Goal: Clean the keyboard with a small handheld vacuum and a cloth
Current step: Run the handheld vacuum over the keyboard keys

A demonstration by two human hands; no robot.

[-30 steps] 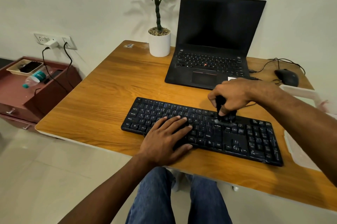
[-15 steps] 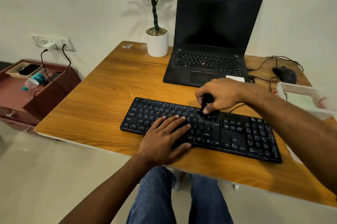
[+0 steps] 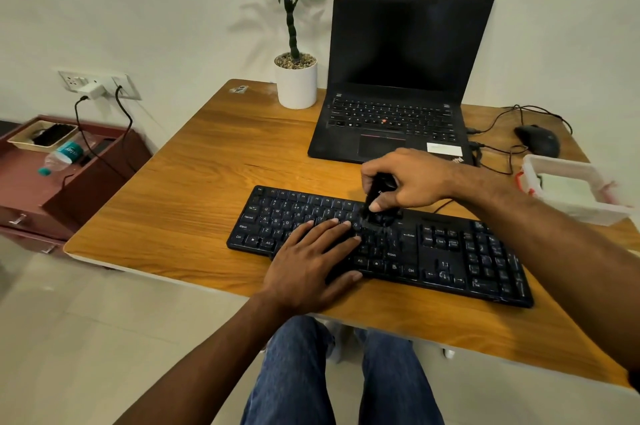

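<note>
— Looking down from the head camera: where is the keyboard (image 3: 381,244)?

— Black, lying flat near the front edge of the wooden table (image 3: 194,175), running from about nine o'clock to four o'clock of the table's middle.

— And the hands?

— The left hand (image 3: 308,268) lies palm down on the keys left of centre, fingers (image 3: 332,227) straight and slightly spread, gripping nothing; the thumb rests at the keyboard's front edge. The right hand (image 3: 412,182) comes in from three o'clock, its fingers curled tight around the small black handheld vacuum (image 3: 377,203).

— Where does the vacuum sit?

— Tilted, its lower end on the upper key rows just right of the left fingertips. The end itself is blurred, so the exact key cannot be told.

— A cloth?

— I cannot pick one out.

— What else is on the table?

— At twelve o'clock an open laptop (image 3: 398,85) with a dark screen. At eleven, a white pot with a green plant (image 3: 296,78). At two, a black mouse (image 3: 538,140) with cables. At three, just behind the right forearm, a white plastic container (image 3: 568,189).

— Off the table?

— At nine o'clock a low reddish cabinet (image 3: 69,189) carrying a tray and a lying bottle (image 3: 64,156).
</note>
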